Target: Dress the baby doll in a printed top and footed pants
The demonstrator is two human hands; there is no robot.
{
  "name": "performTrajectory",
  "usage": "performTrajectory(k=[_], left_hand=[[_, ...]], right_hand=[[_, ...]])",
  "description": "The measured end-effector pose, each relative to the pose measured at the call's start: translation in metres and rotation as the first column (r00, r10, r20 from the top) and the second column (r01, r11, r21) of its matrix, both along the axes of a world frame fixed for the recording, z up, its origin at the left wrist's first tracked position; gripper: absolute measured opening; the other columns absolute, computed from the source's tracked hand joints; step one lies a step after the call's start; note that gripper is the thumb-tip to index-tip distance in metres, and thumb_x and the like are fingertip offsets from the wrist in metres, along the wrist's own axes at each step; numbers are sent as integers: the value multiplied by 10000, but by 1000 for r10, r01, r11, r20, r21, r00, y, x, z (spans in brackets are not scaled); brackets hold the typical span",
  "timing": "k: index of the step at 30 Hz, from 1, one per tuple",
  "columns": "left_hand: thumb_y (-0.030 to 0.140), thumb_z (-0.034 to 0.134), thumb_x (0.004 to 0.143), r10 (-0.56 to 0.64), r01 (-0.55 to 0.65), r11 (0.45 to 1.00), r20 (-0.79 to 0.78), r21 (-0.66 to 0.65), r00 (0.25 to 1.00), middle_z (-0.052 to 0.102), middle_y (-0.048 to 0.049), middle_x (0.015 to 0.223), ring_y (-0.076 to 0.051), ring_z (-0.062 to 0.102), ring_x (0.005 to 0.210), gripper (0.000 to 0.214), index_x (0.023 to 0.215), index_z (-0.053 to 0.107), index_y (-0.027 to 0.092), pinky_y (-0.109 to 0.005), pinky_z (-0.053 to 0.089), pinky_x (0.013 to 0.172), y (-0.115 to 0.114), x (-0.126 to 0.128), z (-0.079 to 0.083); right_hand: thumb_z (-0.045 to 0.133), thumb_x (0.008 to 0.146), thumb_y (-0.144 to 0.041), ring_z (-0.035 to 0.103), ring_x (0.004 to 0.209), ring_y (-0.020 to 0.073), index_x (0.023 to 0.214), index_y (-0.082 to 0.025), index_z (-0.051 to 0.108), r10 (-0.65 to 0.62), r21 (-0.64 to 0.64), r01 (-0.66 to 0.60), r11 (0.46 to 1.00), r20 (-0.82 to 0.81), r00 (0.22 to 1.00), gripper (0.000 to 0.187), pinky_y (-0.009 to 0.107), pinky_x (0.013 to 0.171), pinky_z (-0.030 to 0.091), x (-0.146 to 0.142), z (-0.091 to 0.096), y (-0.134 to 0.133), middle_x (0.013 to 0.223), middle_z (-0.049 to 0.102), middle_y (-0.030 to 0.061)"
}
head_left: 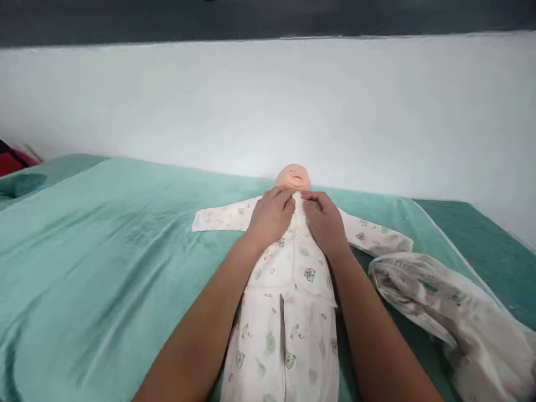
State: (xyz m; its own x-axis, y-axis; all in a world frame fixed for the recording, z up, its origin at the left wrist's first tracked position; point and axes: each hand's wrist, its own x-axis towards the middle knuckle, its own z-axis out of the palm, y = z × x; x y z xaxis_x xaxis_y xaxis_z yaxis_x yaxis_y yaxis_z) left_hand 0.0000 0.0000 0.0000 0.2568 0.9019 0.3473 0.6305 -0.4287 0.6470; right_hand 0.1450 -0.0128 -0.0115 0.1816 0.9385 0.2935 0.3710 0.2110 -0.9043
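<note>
A baby doll [293,177] lies on its back, its bald head toward the wall. It wears a white long-sleeved baby shirt [295,262] printed with small animals, both sleeves stretched out sideways. Matching baby trousers [272,346] cover the legs, with a dark gap between them. My left hand [274,213] is at the left side of the collar, fingers and thumb closed on the cloth. At the collar's right side, my right hand [324,219] holds the shirt between bent fingers and thumb. The fingertips of both hands are partly hidden.
A crumpled, clear plastic bag [460,318] with printed cloth inside lies to the right of my right forearm. The bed is spread with a wrinkled green blanket [104,251]. A white wall [251,106] rises behind the doll's head. Something red [12,162] shows at the far left.
</note>
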Motion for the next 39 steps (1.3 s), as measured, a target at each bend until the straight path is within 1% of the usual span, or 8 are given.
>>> performTrajectory(k=[7, 13, 16, 19, 22, 25, 33, 39], left_hand=[[271, 375, 1003, -1, 2, 1000, 16, -6, 1000, 597, -36, 1425, -257, 505, 1331, 412, 1327, 627, 233, -435, 372, 1168, -2, -1, 0], [272, 381, 1003, -6, 7, 999, 42, -32, 999, 591, -13, 1433, -251, 493, 1348, 395, 1287, 656, 280, -448, 364, 1176, -5, -1, 2], [274, 384, 1005, -14, 16, 999, 52, -30, 999, 592, -6, 1429, -251, 491, 1351, 389, 1261, 675, 301, -455, 362, 1178, -6, -1, 2], [279, 386, 1007, -20, 22, 999, 66, -25, 998, 598, -5, 1421, -247, 495, 1349, 387, 1252, 683, 313, -451, 372, 1175, -5, -2, 1], [276, 383, 1008, -18, 21, 999, 81, -28, 997, 604, -8, 1413, -244, 501, 1346, 390, 1257, 681, 312, -447, 379, 1172, -4, -2, 0], [270, 387, 1004, -14, 16, 1000, 83, -22, 996, 612, -9, 1403, -242, 511, 1334, 392, 1268, 675, 304, -444, 378, 1172, -4, -1, 0], [265, 387, 998, 9, -7, 1000, 73, -21, 997, 625, -13, 1388, -241, 522, 1318, 391, 1289, 649, 278, -426, 388, 1156, -4, 0, 1], [259, 425, 982, 31, -28, 999, 93, -33, 995, 660, -29, 1329, -241, 551, 1276, 325, 1218, 649, 251, -420, 410, 1120, -5, 1, 2]], right_hand=[[526, 867, -315, 604, 1163, 257, 1103, -240, 653, 3, -16, -2, 1000, 19, 1000, 278, 449, 1048, 410, 1, -2, 1, 1212, 695, 67], [497, 894, -321, 548, 1279, 278, 1201, -271, 631, 79, -14, -78, 997, 52, 996, 338, 505, 1115, 374, 2, -1, 0, 1315, 668, 51], [482, 909, -320, 507, 1331, 281, 1279, -290, 608, 107, -26, -105, 994, 88, 990, 392, 525, 1144, 344, 3, -1, 0, 1389, 631, 37], [464, 920, -324, 481, 1353, 287, 1337, -279, 586, 116, -37, -112, 993, 128, 985, 436, 534, 1157, 330, 3, 0, 1, 1435, 595, 49], [461, 914, -316, 481, 1341, 293, 1342, -256, 583, 109, -17, -108, 994, 155, 982, 449, 536, 1153, 336, 3, 0, 1, 1425, 593, 70], [465, 906, -309, 494, 1317, 283, 1322, -256, 589, 106, 12, -109, 994, 149, 983, 437, 524, 1147, 348, 2, 0, 1, 1400, 600, 71], [468, 899, -301, 517, 1281, 263, 1268, -246, 605, 92, 33, -97, 995, 126, 988, 397, 494, 1138, 359, 2, -1, 1, 1355, 614, 74], [473, 896, -306, 517, 1275, 267, 1271, -242, 604, 87, 20, -90, 996, 123, 989, 402, 492, 1129, 364, 2, 0, 1, 1349, 619, 74]])
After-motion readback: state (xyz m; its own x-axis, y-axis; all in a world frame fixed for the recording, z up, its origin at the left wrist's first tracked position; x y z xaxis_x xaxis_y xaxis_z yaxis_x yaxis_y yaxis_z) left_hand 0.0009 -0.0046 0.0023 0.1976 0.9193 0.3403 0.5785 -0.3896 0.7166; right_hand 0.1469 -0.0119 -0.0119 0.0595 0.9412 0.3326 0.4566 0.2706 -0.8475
